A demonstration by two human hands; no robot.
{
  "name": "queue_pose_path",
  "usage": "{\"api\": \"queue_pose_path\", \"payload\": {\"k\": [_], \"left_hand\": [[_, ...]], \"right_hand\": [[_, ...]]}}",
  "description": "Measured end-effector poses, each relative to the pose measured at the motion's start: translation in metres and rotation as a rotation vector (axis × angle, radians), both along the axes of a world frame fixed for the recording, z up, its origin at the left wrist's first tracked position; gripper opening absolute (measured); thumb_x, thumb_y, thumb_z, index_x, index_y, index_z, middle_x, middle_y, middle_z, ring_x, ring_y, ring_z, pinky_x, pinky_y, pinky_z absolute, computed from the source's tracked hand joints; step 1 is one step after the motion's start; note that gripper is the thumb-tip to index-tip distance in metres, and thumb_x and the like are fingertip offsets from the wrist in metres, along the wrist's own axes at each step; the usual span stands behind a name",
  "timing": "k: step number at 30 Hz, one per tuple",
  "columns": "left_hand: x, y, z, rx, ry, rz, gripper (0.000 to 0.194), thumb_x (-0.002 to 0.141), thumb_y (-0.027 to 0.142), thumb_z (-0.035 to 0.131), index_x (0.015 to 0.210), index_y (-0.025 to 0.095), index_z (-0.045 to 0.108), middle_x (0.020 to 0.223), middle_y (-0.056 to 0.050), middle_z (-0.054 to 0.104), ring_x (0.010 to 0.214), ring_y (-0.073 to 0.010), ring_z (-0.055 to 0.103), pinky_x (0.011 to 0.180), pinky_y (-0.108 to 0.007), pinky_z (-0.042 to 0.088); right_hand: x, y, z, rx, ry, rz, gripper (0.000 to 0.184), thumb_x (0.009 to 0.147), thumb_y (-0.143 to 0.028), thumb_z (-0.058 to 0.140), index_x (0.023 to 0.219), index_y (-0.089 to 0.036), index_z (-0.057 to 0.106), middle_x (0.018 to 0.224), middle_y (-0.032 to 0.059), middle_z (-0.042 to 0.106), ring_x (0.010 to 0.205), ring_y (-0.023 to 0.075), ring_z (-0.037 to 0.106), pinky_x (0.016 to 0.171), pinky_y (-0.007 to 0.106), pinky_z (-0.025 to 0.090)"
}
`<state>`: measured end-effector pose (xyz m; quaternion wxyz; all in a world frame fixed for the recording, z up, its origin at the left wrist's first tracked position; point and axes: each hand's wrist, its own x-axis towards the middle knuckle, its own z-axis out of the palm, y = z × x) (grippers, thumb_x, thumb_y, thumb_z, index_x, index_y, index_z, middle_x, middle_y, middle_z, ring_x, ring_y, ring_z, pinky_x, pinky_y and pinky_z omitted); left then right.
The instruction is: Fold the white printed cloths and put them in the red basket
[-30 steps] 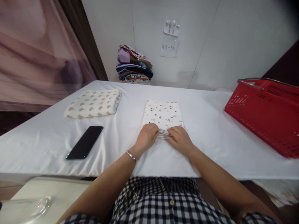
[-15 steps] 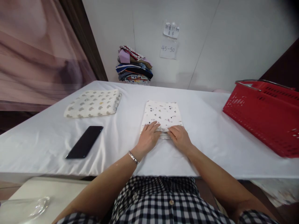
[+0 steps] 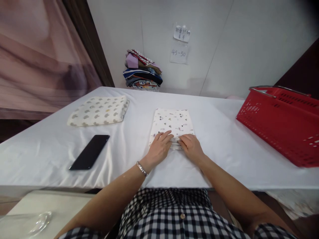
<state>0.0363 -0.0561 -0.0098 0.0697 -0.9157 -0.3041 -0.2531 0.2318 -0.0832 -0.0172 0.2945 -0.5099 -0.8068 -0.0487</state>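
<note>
A white cloth with small printed figures [image 3: 171, 121] lies folded in layers on the table in front of me. My left hand [image 3: 160, 146] rests on its near left part, fingers bent over the top and thumb at the near edge. My right hand [image 3: 191, 146] grips the near right part in the same way, thumb against the layered edge. Between the two hands the stacked folds of the near edge show. Both palms and the undersides of the fingers are hidden.
A second folded cloth with grey shapes [image 3: 99, 111] lies at the left, with a black phone [image 3: 90, 152] nearer me. The red basket [image 3: 276, 129] stands at the right. Folded fabrics [image 3: 143, 71] are piled behind the white-covered table [image 3: 219, 139]. Paper signs [image 3: 179, 54] hang on the wall.
Both hands stay at the near edge of the folded cloth, with only slight finger movement. The whole view has shifted a little.
</note>
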Motion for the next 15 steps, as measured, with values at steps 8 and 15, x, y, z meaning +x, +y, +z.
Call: {"api": "queue_pose_path", "payload": {"k": [8, 15], "left_hand": [[-0.0017, -0.0012, 0.0, 0.023, -0.068, 0.027, 0.026, 0.089, 0.008, 0.037, 0.087, 0.019, 0.061, 0.121, -0.006, 0.057, 0.127, -0.0222, 0.038, 0.099, -0.042, 0.034], [-0.0021, -0.0001, -0.0058, -0.014, -0.061, 0.031, 0.027, 0.089, 0.008, 0.036, 0.084, 0.017, 0.06, 0.121, -0.006, 0.057, 0.125, -0.0221, 0.039, 0.098, -0.042, 0.035]], "right_hand": [[-0.0004, -0.0021, 0.0034, 0.03, 0.019, 0.009, 0.023, 0.094, -0.026, 0.04, 0.103, -0.018, 0.06, 0.098, 0.0082, 0.063, 0.091, 0.0203, 0.054, 0.079, 0.035, 0.038], [-0.0002, -0.0003, -0.0004, -0.014, -0.039, 0.048, 0.02, 0.092, -0.024, 0.044, 0.101, -0.018, 0.061, 0.095, 0.0079, 0.064, 0.087, 0.0207, 0.054, 0.076, 0.034, 0.039]]}}
